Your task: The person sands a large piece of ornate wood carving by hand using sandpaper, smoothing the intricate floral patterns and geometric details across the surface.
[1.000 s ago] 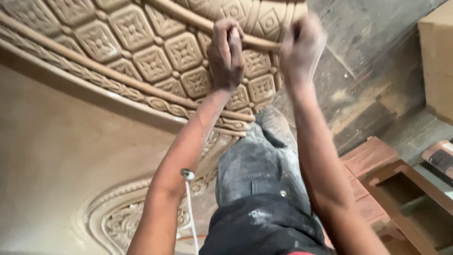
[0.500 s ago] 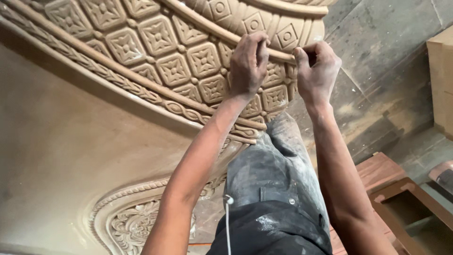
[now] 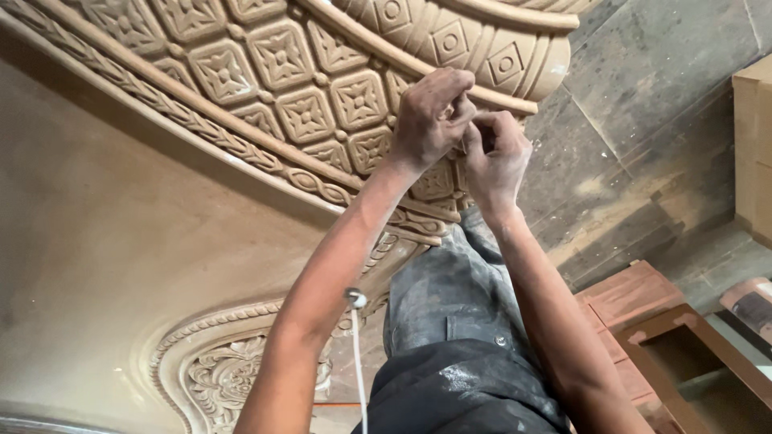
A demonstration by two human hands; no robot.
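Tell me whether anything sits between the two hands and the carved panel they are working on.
Nothing visible does. The left hand and the right hand are both pressed against the carved panel near its lower right edge, fingers pinched together. Whatever small thing they may be pinching is hidden by the fingers.

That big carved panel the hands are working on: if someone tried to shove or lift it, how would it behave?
The carved panel looks thick and solid, so it is probably stiff and heavy. It spreads beyond the picture, so a push would hardly shift it. Its fine raised flowers and rope edging may chip where both hands press.
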